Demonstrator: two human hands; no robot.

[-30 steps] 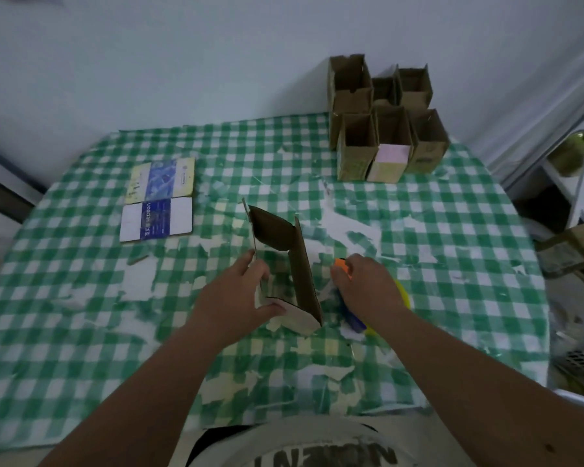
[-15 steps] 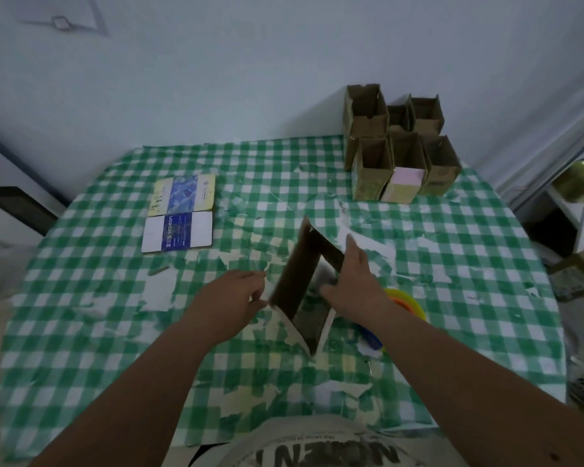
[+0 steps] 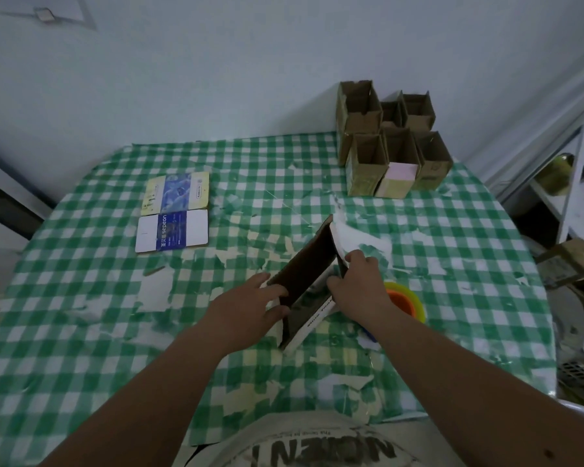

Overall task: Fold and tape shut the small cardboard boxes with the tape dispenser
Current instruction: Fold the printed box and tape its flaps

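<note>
Half-formed cardboard box [image 3: 309, 281] stands on the checked surface [image 3: 115, 332], centre. Left hand [image 3: 246, 306] grips its near wall, right hand [image 3: 358, 284] pinches the far flap (fingers curled). Judged light, thin, easily creased; hold at folds.

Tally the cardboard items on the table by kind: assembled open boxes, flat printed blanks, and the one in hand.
Assembled open boxes stacked at the far right corner: 6 visible, more could be hidden behind
Flat printed blanks lying on the left: 2
Box being folded, held by left hand and right hand: 1
Total: 9
</note>
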